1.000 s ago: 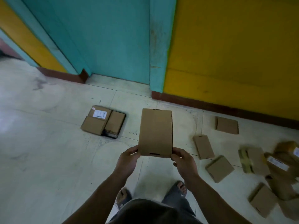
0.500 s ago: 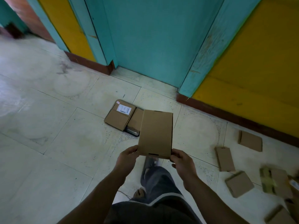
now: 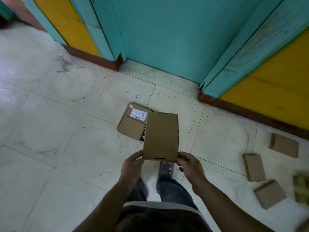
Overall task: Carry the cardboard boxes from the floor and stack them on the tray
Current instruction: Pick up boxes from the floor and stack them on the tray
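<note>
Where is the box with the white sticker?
In the head view, the labelled box sits mid-frame in front of the teal door, its right edge hidden behind the carried box.

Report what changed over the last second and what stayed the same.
The person stepped toward the labelled box by the teal door; the held box now overlaps it in view. The loose boxes slid toward the right edge of view. Unchanged: left hand and right hand grip the held box's near corners.
</note>
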